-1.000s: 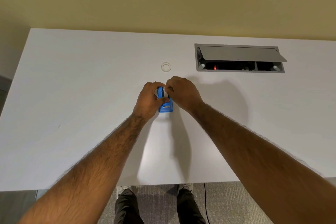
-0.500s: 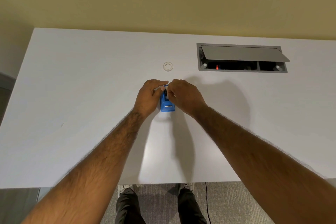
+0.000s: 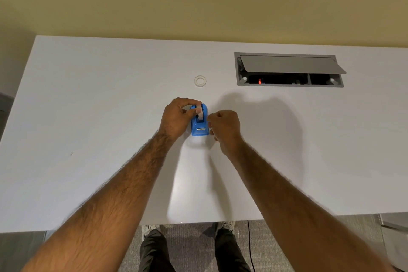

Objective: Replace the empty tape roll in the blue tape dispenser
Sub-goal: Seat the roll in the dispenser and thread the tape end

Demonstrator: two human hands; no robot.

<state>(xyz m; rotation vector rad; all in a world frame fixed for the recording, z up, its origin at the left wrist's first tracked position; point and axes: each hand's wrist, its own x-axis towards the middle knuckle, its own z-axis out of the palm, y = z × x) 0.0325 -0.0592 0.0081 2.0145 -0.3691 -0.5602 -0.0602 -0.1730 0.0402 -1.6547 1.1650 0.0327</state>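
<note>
blue tape dispenser [image 3: 199, 125] upright on counter [image 3: 88, 117] | left hand [image 3: 177, 117] clasps its left side, thumb on tape roll [image 3: 200, 113] | right hand [image 3: 225, 130] clenched just right of dispenser, contents unclear | empty ring [image 3: 200, 81] beyond dispenser

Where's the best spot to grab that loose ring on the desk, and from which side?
Probably from straight above, pinching opposite outer edges of the ring. It lies flat on the desk, alone beyond the dispenser, so its low rim offers little to grip sideways.
</note>
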